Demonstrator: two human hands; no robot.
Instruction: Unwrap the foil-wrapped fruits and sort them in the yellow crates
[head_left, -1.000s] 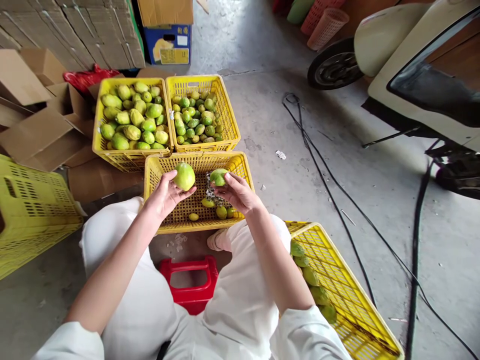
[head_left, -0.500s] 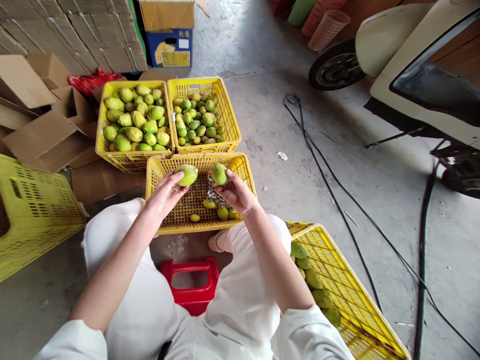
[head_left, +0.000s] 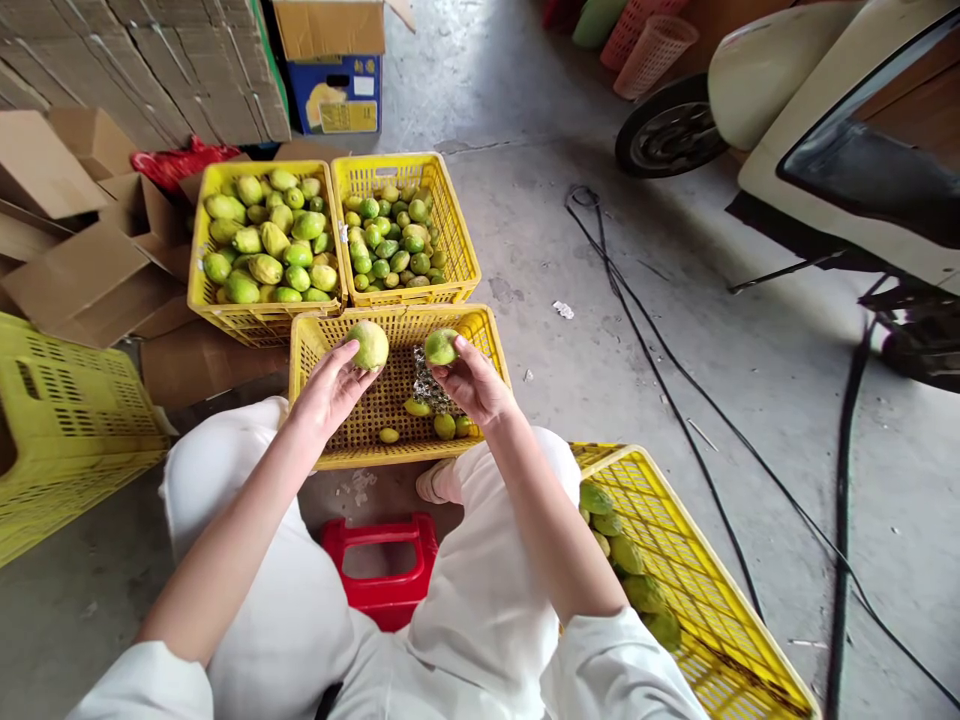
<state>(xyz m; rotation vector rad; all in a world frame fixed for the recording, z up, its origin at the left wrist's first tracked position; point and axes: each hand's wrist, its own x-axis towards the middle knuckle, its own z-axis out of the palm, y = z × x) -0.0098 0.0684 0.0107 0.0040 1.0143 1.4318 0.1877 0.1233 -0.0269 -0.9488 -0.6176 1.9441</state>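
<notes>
Gripping pale green rounded fruit (head_left: 369, 345) in my left hand (head_left: 322, 400), smaller green fruit (head_left: 441, 346) in my right hand (head_left: 481, 390), near frame centre; fingers hold sides, leaving tops visible above yellow plastic crate (head_left: 375, 461).

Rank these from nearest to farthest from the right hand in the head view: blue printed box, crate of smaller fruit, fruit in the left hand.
1. Fruit in the left hand: just left of the right hand.
2. Crate of smaller fruit: ahead, slightly left.
3. Blue printed box: farther ahead, left, beyond the fruit crates.
</notes>
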